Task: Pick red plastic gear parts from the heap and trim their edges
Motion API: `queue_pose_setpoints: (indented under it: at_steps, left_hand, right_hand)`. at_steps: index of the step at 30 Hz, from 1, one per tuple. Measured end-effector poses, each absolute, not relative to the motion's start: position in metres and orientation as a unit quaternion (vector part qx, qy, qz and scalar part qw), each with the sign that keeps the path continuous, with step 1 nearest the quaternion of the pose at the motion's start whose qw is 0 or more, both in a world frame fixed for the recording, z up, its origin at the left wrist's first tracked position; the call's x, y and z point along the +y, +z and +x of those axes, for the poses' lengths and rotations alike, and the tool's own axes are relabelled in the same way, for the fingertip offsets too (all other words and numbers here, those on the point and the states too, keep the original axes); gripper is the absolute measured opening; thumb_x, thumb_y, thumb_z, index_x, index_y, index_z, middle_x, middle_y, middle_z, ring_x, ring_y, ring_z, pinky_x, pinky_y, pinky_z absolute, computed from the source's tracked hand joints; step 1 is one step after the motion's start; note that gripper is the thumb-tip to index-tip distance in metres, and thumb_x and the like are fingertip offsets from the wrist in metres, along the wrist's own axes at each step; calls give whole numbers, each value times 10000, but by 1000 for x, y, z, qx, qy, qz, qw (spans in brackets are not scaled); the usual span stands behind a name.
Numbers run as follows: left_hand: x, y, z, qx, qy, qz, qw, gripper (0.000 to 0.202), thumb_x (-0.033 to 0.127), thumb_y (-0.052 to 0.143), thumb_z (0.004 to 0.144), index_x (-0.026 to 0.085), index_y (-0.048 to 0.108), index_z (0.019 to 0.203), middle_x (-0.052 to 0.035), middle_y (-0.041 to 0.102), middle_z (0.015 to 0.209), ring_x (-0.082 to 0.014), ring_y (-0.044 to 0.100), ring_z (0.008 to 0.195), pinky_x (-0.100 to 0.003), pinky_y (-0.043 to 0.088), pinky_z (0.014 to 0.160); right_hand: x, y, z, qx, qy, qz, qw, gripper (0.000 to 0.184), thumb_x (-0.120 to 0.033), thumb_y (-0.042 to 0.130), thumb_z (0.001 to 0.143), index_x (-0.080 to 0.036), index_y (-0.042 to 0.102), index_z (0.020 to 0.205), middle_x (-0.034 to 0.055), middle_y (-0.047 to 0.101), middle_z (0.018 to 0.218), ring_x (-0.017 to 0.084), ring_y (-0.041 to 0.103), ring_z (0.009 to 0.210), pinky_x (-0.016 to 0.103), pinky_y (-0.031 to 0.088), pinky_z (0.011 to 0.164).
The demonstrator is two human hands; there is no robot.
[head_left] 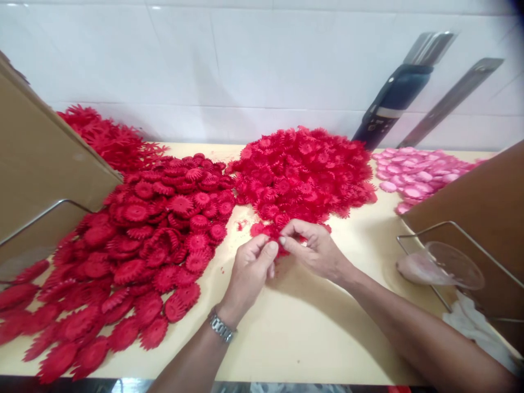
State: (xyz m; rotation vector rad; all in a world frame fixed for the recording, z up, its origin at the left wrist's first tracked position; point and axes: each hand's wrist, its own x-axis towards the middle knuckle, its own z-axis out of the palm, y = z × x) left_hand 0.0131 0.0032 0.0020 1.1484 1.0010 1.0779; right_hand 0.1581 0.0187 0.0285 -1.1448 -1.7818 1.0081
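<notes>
White tiled wall fills the background, and below it a pale yellow surface runs across the view. At the left edge leans a cardboard panel, and at the right edge stands a brown board with a bent wire near it. Broad red discs with toothed rims lie in a big heap on the left. Beside it, in the middle, is a mound of smaller frilled red flowers; spiky red pieces sit behind on the left. Against the wall rest a dark blue holder and a metal strip, with pink petals to their right.

Just in front of the mound, the left hand and right hand nearly meet, each with thumb and fingers pinched narrow on a small red flower between them. Fingers hide much of it. Such a piece looks light, soft and thin, probably easy to crease or tear, so a gentle pinch near its centre should suit better than pulling on the teeth.

To the right lies a clear plastic cup. Smallest are red crumbs beside the mound.
</notes>
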Motion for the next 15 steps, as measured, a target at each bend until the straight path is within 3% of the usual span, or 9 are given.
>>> queue_pose_setpoints:
  at_steps: [8,15]
  left_hand:
    - [-1,2,18,462,492,457,579,294,322,539,796,155,567,555,21,511,456,-88,437,416,-221,332,472]
    - [0,3,15,461,550,417,557,268,281,546,793,164,554,552,24,542,476,-89,467,445,-217,356,503]
  right_hand:
    - [16,18,159,-634,373,-494,463,109,-221,527,772,-175,532,673,-15,540,579,110,485,545,242,399,532]
    - [22,15,166,-566,409,-489,524,121,-255,563,753,-186,514,666,-32,491,568,100,441,518,234,364,500]
